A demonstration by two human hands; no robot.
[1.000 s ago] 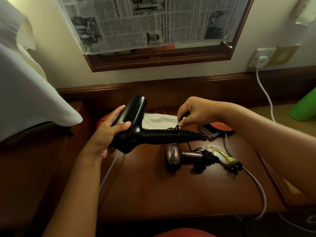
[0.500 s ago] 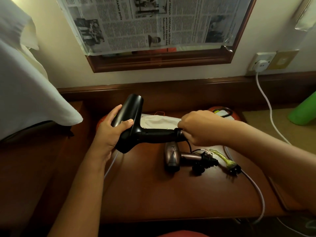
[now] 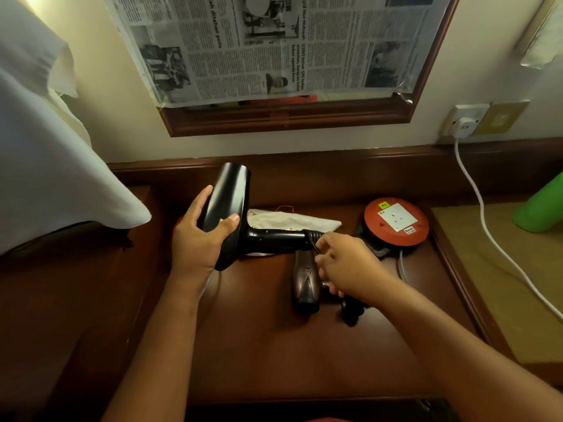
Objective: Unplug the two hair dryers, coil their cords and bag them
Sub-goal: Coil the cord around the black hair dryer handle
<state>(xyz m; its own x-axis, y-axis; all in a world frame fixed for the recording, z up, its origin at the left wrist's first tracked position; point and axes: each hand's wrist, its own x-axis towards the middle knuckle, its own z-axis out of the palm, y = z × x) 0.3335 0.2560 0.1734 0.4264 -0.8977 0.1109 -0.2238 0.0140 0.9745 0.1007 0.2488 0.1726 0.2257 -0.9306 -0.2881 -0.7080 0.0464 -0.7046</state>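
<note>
Head view. The left hand (image 3: 199,239) grips the barrel of the black dryer (image 3: 234,214), fingers and thumb curled round it, and holds it above the surface (image 3: 259,345). The barrel points up and away; the handle runs to the right. The right hand (image 3: 347,266) sits at the handle's end, where the cord (image 3: 313,243) leaves it. Its fingertips pinch the thin black cord just below the strain relief. The rest of the cord is hidden behind this hand.

The brown dryer (image 3: 304,281) lies on the surface just below the black dryer's handle. Its barrel shows; its handle and coiled cord are mostly covered by the right hand and forearm. A dark bundle (image 3: 352,312) shows below the wrist; its detail is hard to make out.

A white cloth bag (image 3: 292,222) lies flat behind the black dryer, partly hidden by the handle. A red extension reel (image 3: 396,226) sits to the right, with a white socket on top. A white cable (image 3: 481,214) runs from a wall plug (image 3: 464,127) down and out of frame at the right edge. A green object (image 3: 542,205) is cut off at the right. Newspaper (image 3: 274,47) covers the mirror above.
</note>
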